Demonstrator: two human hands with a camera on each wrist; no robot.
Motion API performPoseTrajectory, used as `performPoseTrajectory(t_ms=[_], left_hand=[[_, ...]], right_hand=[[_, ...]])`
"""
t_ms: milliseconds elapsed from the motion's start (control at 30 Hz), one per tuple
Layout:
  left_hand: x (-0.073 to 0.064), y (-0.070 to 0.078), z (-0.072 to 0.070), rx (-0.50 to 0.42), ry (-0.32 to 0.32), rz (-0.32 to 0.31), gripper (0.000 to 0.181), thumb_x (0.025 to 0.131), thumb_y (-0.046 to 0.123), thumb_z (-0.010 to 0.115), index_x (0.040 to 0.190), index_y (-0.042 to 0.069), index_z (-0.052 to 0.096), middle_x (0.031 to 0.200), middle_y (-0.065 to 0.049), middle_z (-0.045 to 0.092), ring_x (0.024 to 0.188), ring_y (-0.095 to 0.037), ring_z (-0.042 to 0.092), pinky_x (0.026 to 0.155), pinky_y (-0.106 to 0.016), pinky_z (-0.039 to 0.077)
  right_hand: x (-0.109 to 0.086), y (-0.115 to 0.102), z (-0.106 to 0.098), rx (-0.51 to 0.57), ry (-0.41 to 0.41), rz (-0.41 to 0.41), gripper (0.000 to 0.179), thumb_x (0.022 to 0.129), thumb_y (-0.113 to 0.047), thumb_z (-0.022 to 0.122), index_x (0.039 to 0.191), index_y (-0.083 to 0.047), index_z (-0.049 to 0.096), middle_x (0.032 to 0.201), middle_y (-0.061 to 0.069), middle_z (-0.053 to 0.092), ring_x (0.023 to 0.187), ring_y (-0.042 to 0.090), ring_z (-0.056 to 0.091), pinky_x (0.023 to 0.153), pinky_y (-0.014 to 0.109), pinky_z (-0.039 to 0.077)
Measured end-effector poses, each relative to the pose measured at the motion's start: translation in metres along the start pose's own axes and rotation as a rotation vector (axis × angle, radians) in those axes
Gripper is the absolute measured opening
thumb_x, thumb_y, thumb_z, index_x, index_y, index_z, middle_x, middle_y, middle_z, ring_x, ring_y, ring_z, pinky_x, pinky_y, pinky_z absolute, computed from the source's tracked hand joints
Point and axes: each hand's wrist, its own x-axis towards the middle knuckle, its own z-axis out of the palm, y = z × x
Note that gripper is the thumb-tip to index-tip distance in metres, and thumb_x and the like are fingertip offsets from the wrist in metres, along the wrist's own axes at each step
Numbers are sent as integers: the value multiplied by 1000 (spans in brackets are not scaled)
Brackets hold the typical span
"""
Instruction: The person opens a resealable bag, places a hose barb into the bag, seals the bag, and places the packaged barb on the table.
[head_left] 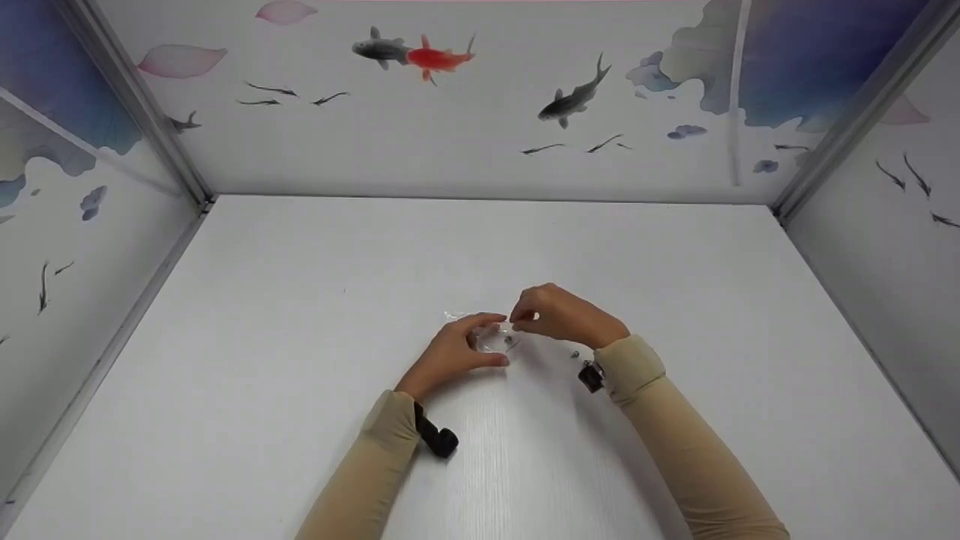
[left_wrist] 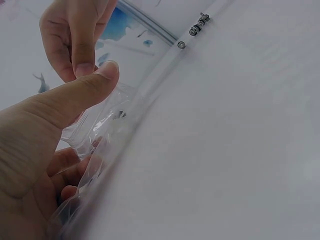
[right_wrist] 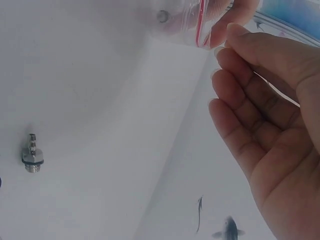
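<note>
A clear plastic zip bag (head_left: 491, 342) with a red line along its mouth lies between both hands over the table. My left hand (head_left: 453, 349) holds it, thumb on the near side and fingers curled behind the film in the left wrist view. At the bag's mouth, my right hand (head_left: 568, 312) pinches the edge between thumb and index finger, its other fingers loosely bent. Inside the bag shows a small metal fitting (right_wrist: 162, 16), partly blurred by the plastic. Beside the right wrist, a barbed metal hose fitting (right_wrist: 32, 158) with a dark ring lies on the table.
More small metal fittings (left_wrist: 199, 25) lie near the first one, close to the right sleeve (head_left: 634, 369). The white table (head_left: 300, 255) is bounded by panels printed with fish, the back panel (head_left: 465, 142) standing beyond the hands.
</note>
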Motion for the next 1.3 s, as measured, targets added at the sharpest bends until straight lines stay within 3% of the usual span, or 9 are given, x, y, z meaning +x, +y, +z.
performPoseTrajectory(t_ms=[200, 567, 733, 900, 1300], left_hand=[[1, -1, 1, -1, 5, -5, 66, 73, 42, 82, 133, 26, 58, 132, 3, 59, 86, -12, 46, 82, -29, 40], [0, 0, 1, -17, 6, 3, 66, 74, 38, 83, 133, 22, 58, 125, 1, 61, 82, -11, 48, 73, -26, 39], [1, -2, 1, 4, 10, 8, 65, 74, 40, 82, 132, 24, 58, 108, 0, 62, 70, -11, 42, 65, -25, 36], [2, -3, 1, 18, 11, 10, 65, 74, 39, 82, 132, 23, 58, 91, 0, 57, 69, -10, 41, 65, -24, 35], [0, -1, 2, 9, 13, 0, 65, 73, 40, 82, 132, 24, 59, 93, 0, 57, 71, -11, 41, 67, -25, 35]], right_hand=[[-1, 0, -2, 2, -4, 1, 16, 88, -7, 69, 101, -1, 74, 95, 9, 72, 86, 17, 67, 79, 31, 54], [-15, 8, -5, 16, -7, 28, 14, 87, -6, 69, 99, -1, 74, 94, 8, 72, 85, 18, 67, 77, 31, 54], [-25, 13, -8, 33, -27, 85, 16, 86, -6, 70, 101, -1, 74, 97, 9, 72, 87, 19, 67, 79, 33, 55], [-34, 18, -10, 46, -55, 143, 17, 86, -8, 71, 102, -2, 74, 98, 7, 72, 89, 19, 67, 80, 33, 55], [-54, 30, -12, 76, -153, 272, 15, 86, -8, 71, 100, -7, 75, 97, 2, 72, 89, 14, 64, 80, 33, 54]])
